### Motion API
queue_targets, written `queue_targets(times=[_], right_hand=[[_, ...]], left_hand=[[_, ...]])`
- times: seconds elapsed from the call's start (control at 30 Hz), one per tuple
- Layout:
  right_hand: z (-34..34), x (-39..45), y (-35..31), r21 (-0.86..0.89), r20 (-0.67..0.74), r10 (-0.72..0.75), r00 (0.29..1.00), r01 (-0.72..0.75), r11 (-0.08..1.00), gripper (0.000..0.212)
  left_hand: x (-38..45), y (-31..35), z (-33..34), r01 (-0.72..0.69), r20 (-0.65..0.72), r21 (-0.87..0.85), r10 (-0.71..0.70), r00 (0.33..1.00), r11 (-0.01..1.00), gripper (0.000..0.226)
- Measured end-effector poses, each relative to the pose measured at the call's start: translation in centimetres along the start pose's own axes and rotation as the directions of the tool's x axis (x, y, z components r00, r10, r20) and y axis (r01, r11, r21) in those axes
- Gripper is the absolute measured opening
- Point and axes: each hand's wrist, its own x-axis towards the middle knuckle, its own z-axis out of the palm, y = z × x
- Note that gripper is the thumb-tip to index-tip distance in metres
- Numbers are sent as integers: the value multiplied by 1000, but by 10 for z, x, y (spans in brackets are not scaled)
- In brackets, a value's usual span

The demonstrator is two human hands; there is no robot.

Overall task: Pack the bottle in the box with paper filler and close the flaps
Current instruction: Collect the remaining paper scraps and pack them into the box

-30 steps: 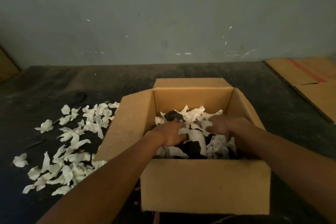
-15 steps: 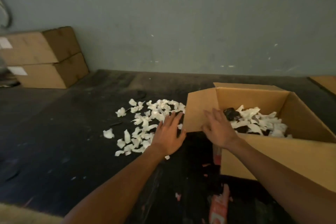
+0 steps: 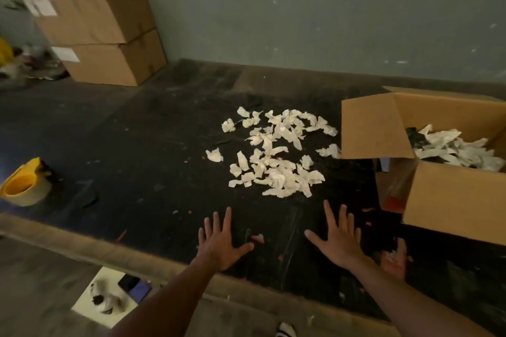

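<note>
Both hands are empty with fingers spread, the left hand [image 3: 221, 243] and right hand [image 3: 338, 241] near the table edge. The box [image 3: 449, 197] stands at the right, flaps open, part filled with paper pieces [image 3: 454, 150]; something dark [image 3: 414, 137], perhaps the bottle, shows between them. The loose paper pile [image 3: 276, 153] lies left of the box. With so little filler, I think the bottle can shift inside.

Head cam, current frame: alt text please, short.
Two open hands, left hand and right hand, reach over a dark table toward scattered white paper filler. An open cardboard box holding filler sits at right.
</note>
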Motion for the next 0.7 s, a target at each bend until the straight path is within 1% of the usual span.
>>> queue_targets(times=[0.13,0.2,0.33,0.4,0.47,0.5,0.53,0.57,0.6,0.63,0.67,0.7], right_hand=[[7,33,-18,-68,-15,4,1000,-5,998,110],[11,53,-36,-108,-29,-11,1000,8,994,107],[18,91,-79,-125,-56,-62,997,54,991,85],[20,105,-97,-127,-40,-136,990,130,983,77],[21,115,-110,-116,-4,-252,968,250,961,69],[19,119,-114,-78,-28,-315,949,312,947,64],[15,123,-116,-9,-107,-365,925,366,931,60],[9,126,-116,82,-215,-369,904,393,916,59],[1,130,-114,162,-321,-331,887,396,904,59],[-6,134,-110,200,-399,-285,871,386,901,59],[-11,136,-104,188,-431,-270,861,378,906,60],[-14,135,-97,125,-418,-302,857,383,915,64]], left_hand=[[29,-9,1,-46,-49,123,52,997,991,133],[49,-7,0,-79,-74,165,93,993,983,133],[98,2,-12,-105,-117,213,132,984,971,123],[125,8,-21,-102,-140,193,131,981,976,115],[142,12,-30,-137,-170,150,162,972,979,102],[147,12,-36,-176,-191,115,195,962,978,95],[151,10,-42,-221,-220,75,233,947,972,89],[155,7,-50,-264,-260,41,266,928,964,85],[158,2,-59,-290,-309,19,281,909,957,84],[163,-5,-69,-289,-355,8,273,894,957,84],[169,-13,-77,-263,-385,2,244,890,965,87],[178,-21,-85,-223,-388,-2,205,898,975,90]])
